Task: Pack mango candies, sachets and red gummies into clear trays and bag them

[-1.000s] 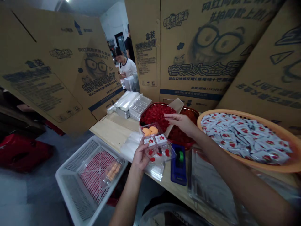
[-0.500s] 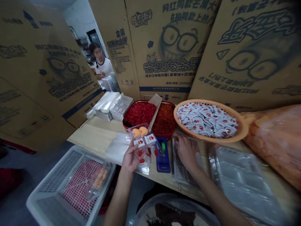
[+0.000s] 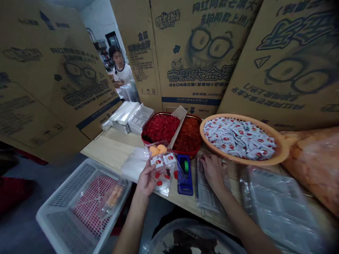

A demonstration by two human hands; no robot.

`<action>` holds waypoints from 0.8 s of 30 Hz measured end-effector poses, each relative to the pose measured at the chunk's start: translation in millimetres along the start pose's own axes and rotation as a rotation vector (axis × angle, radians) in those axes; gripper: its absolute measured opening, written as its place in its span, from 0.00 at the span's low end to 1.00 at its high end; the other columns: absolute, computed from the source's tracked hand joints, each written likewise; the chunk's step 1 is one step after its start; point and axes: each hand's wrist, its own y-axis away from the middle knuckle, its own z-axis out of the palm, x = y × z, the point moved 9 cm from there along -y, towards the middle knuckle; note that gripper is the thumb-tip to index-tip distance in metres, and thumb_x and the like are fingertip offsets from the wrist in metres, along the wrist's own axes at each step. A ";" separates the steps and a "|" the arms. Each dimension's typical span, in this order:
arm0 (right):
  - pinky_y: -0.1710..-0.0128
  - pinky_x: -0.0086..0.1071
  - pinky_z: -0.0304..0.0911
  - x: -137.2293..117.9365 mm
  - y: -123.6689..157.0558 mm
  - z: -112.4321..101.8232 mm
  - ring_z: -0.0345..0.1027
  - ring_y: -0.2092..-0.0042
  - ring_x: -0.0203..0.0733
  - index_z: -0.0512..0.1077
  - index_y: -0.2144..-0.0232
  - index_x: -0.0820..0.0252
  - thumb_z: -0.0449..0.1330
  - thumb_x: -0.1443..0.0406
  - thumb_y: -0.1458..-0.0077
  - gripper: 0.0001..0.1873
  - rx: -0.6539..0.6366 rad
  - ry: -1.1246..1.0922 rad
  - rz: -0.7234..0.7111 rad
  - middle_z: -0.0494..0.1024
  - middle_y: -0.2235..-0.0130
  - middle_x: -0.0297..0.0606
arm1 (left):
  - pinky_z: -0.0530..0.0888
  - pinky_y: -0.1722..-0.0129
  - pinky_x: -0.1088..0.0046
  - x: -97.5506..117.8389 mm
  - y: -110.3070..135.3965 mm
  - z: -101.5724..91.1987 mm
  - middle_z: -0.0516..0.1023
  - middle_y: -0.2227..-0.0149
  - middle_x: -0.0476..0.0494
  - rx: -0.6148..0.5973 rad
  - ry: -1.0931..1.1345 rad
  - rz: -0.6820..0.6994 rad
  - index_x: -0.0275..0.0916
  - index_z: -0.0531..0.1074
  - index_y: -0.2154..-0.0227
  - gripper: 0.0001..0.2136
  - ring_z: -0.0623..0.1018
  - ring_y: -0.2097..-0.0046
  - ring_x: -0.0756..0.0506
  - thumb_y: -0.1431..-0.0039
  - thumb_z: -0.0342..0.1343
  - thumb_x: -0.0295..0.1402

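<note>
My left hand (image 3: 146,180) grips a clear plastic clamshell tray (image 3: 161,169) from below. The tray holds orange sweets, white sachets with red prints and small red pieces. My right hand (image 3: 214,172) rests with its fingers on a clear plastic compartment tray (image 3: 208,192) lying on the table, next to a blue tape dispenser with a green roll (image 3: 184,174). Just beyond my hands stands a red tray (image 3: 171,132) of dried red and orange-red pieces, with a cardboard scoop (image 3: 177,123) in it.
An orange basket of sachets (image 3: 280,141) and a bulging plastic bag (image 3: 312,165) are at the right. Printed cartons (image 3: 196,53) form a wall behind the wooden table (image 3: 111,144). A white crate (image 3: 79,208) is at the lower left. A co-worker (image 3: 122,68) stands beyond the gap.
The view has shifted slightly right and down. My left hand still holds the clamshell tray, and my right hand stays on the clear tray.
</note>
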 end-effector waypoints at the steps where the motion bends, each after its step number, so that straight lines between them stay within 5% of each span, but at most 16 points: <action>1: 0.61 0.41 0.52 1.3 -0.9 -1.6 0.60 0.53 0.54 0.73 0.56 0.59 0.51 0.60 0.39 0.16 0.016 -0.012 0.016 0.71 0.55 0.47 | 0.75 0.56 0.64 -0.4 -0.3 -0.8 0.77 0.56 0.46 -0.001 0.002 -0.001 0.48 0.56 0.42 0.31 0.79 0.58 0.45 0.49 0.54 0.23; 9: 0.56 0.46 0.51 -0.9 -1.2 -33.2 0.64 0.58 0.51 0.72 0.70 0.63 0.43 0.54 0.41 0.23 0.210 -0.306 -0.089 0.75 0.64 0.46 | 0.74 0.57 0.65 -5.0 0.6 -0.9 0.77 0.57 0.46 -0.056 0.005 -0.012 0.49 0.56 0.41 0.31 0.79 0.61 0.47 0.48 0.53 0.23; 13: 0.60 0.40 0.55 -22.6 1.8 -70.0 0.65 0.66 0.46 0.68 0.73 0.58 0.44 0.52 0.41 0.21 0.090 -0.596 -0.227 0.73 0.72 0.39 | 0.74 0.59 0.63 -9.4 1.0 0.2 0.76 0.57 0.45 -0.070 -0.006 -0.047 0.50 0.55 0.41 0.32 0.79 0.61 0.45 0.49 0.54 0.24; 18: 0.67 0.32 0.56 -96.8 -20.0 -99.3 0.65 0.69 0.40 0.66 0.73 0.56 0.43 0.53 0.38 0.20 -0.150 -0.812 -0.383 0.72 0.72 0.35 | 0.74 0.62 0.66 -19.4 -3.2 3.2 0.76 0.56 0.43 -0.085 0.012 -0.089 0.50 0.55 0.40 0.31 0.79 0.62 0.44 0.47 0.56 0.30; 24: 0.63 0.34 0.49 -202.6 -49.9 -51.6 0.64 0.59 0.44 0.69 0.69 0.60 0.49 0.61 0.37 0.13 -0.148 -0.288 -0.592 0.73 0.65 0.40 | 0.75 0.66 0.65 -31.4 -2.5 14.9 0.75 0.53 0.39 -0.181 0.080 -0.104 0.45 0.60 0.43 0.29 0.78 0.62 0.42 0.46 0.55 0.50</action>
